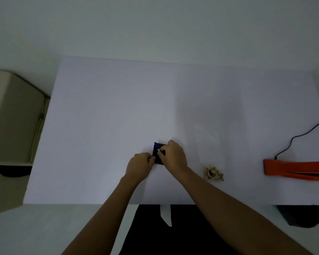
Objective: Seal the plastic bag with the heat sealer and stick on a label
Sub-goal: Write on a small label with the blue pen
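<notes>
Working a small dark pad [157, 153] w/ blue tip at frame centre: left hand [139, 167] pinches its lower edge, right hand [174, 156] pinches something pale on top, prob. a label. Peel slowly. Clear bag [209, 142] lies faint just right; heat sealer [295, 169] far right.

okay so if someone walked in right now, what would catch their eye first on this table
Probably the orange heat sealer at the table's right edge, its black cord trailing off behind it. Next, both hands at the centre, left hand and right hand, meeting over a small dark object with a blue tip.
</notes>
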